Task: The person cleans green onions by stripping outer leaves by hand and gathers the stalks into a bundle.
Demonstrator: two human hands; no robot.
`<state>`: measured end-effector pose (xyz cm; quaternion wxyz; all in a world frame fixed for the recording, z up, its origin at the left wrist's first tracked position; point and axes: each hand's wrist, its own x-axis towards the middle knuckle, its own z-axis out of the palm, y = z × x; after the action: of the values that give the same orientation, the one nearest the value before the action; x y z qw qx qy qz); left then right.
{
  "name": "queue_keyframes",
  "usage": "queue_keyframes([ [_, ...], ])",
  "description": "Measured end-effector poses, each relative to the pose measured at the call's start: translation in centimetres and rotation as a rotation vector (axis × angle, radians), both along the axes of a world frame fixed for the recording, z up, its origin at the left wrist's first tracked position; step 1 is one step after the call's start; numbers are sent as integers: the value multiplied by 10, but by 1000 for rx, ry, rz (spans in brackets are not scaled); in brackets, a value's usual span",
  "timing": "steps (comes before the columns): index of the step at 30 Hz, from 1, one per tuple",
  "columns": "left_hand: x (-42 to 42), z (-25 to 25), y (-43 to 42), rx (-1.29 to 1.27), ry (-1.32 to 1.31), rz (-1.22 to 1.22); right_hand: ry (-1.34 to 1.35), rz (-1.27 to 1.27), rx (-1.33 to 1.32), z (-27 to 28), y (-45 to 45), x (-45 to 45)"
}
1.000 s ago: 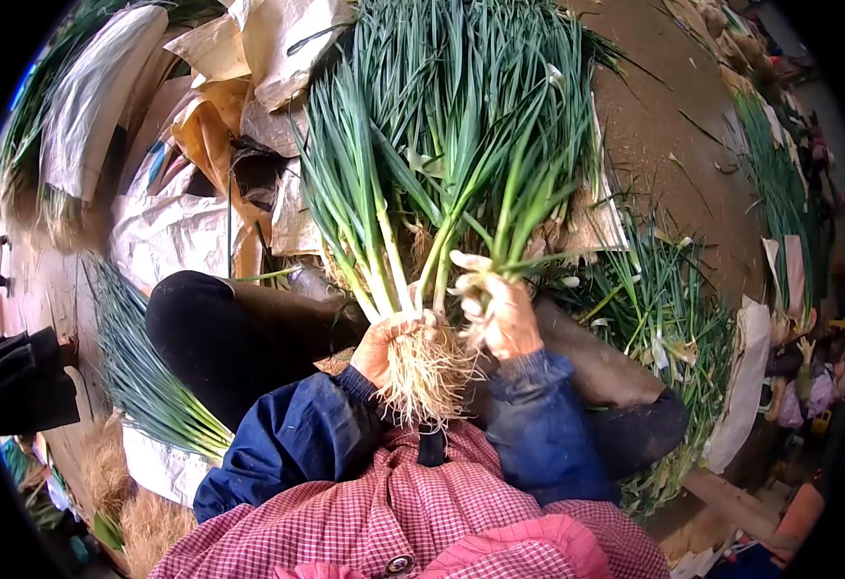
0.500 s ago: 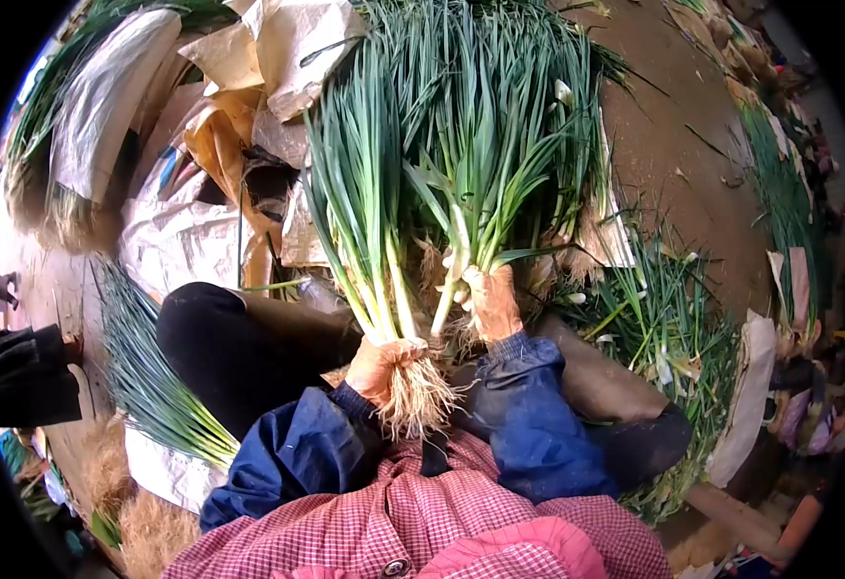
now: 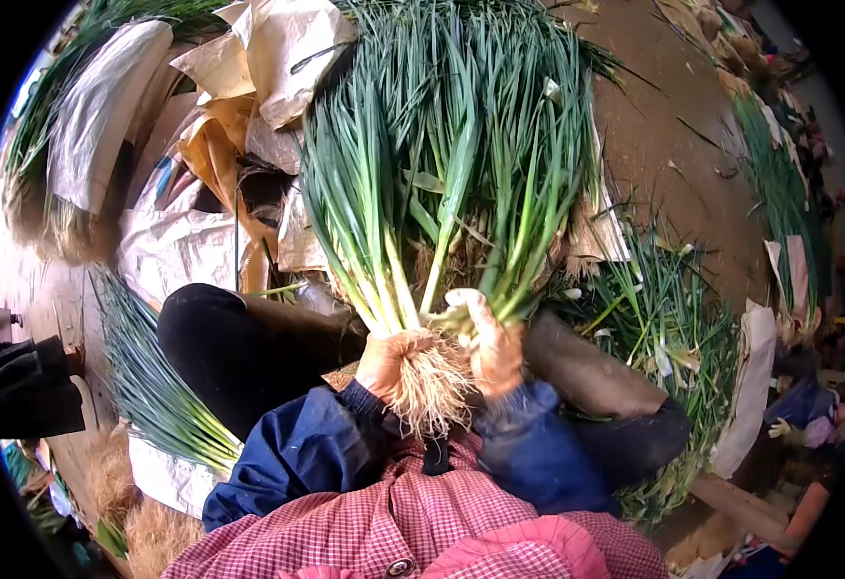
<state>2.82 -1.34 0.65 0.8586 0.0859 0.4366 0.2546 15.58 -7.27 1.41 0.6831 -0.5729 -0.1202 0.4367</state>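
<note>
My left hand [image 3: 388, 361] is closed around the white lower stems of a bunch of green onions [image 3: 372, 232]. Their pale tangled roots [image 3: 434, 386] hang out below that fist, above my lap. Close beside it, my right hand [image 3: 493, 345] is curled shut around more green onion stalks [image 3: 521, 265], whose leaves lean away to the upper right. Its fingers are partly blurred, and the lower ends of those stalks are hidden by the hand. Just ahead lies a broad heap of green onions [image 3: 461, 87], leaves pointing away from me.
Loose leaves and trimmings [image 3: 668, 357] litter the ground by my right knee. Another pile of green onions [image 3: 157, 372] rests by my left knee. Crumpled sacking [image 3: 176, 246] lies ahead on the left, near a wrapped bundle [image 3: 109, 111]. A wooden bar [image 3: 746, 511] is at lower right.
My right hand has come down and closer to the left hand, its fingers now by the left bunch's roots. A stalk that stood at the right hand now leans by the left bunch.
</note>
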Motion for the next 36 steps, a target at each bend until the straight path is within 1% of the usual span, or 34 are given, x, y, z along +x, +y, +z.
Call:
queue_keyframes([
  [1, -4, -7, 2, -96, -70, -14, 98, -24, 51, 10, -12, 5],
  [2, -6, 11, 7, -136, -143, -35, 199, -52, 99, 17, -25, 18],
  [4, -15, 12, 12, -279, -275, -12, 297, -126, 121, 39, -37, 42],
  [5, -16, 16, 10, -307, -293, 9, 115, -71, 51, 34, -24, 50],
  [6, -20, 11, 10, -328, -372, -38, 432, 72, -125, 39, -16, 54],
  [7, -17, 18, 8, -331, -394, -51, 425, 130, -155, 26, 0, 49],
  [8, -17, 26, 6, -328, -413, -62, 419, 192, -180, 0, 19, 43],
  [9, -26, 10, 1, -339, -423, -59, 609, 179, -31, -35, 36, 39],
  [10, -31, 13, -2, -318, -468, -125, 804, 170, 116, -58, 53, 34],
  [11, -36, 13, -7, -249, -486, -81, 837, 406, 176, -52, 73, 34],
  [12, -39, 13, -11, -182, -510, -36, 843, 415, 191, -46, 75, 27],
  [13, -42, 20, -11, -210, -401, 25, 659, 322, 148, -28, 70, 21],
  [14, -38, 20, -12, -331, -631, 67, 470, 227, 100, -17, 64, 17],
  [15, -34, 20, -13, -380, -756, 50, 397, 39, 49, -20, 58, 15],
  [16, -26, 24, -12, -431, -879, 28, 325, -66, -36, -13, 49, 16],
  [17, -16, 27, -13, -399, -810, 65, 97, 47, 48, -15, 32, 24],
  [18, -6, 29, -16, -374, -741, 106, 110, 94, 68, -15, 17, 31],
  [19, 4, 31, -15, -330, -695, 44, 124, 140, 88, -8, 4, 37],
  [20, 17, 36, -15, -232, -648, 0, 378, 113, 54, 17, -4, 38],
  [22, 37, 48, -14, -232, -770, -21, 89, 18, 130, 43, -36, 56],
  [23, 43, 60, -7, -130, -635, -35, 28, -331, 244, 70, -41, 54],
  [24, 44, 52, 1, -186, -609, -22, -122, -397, 146, 87, -62, 73],
  [26, 39, 74, 21, -78, -677, 44, -85, -468, 83, 116, -120, 125],
  [27, 33, 74, 34, -16, -758, 31, -140, -385, -38, 128, -156, 153],
  [28, 23, 73, 43, 44, -836, 24, -190, -331, -86, 132, -194, 186],
  [29, 13, 79, 47, 11, -863, 32, -290, -323, -203, 125, -240, 220],
  [30, 3, 83, 50, -21, -892, 42, -248, -373, -518, 124, -284, 248],
  [31, -5, 77, 55, 6, -922, 12, -352, -193, -1140, 140, -302, 257],
  [32, -4, 77, 54, 100, -859, 84, -795, 53, -1484, 114, -338, 282],
  [33, -6, 69, 55, 129, -743, 84, -1231, 239, -1886, 88, -374, 307],
  [34, -11, 52, 56, 157, -619, 81, -1289, 240, -1835, 82, -363, 301],
  [35, -18, 21, 56, 150, -455, 78, -917, 100, -1372, 72, -326, 291],
  [36, -19, 7, 49, 30, -493, 58, -530, -29, -912, 60, -266, 266],
])
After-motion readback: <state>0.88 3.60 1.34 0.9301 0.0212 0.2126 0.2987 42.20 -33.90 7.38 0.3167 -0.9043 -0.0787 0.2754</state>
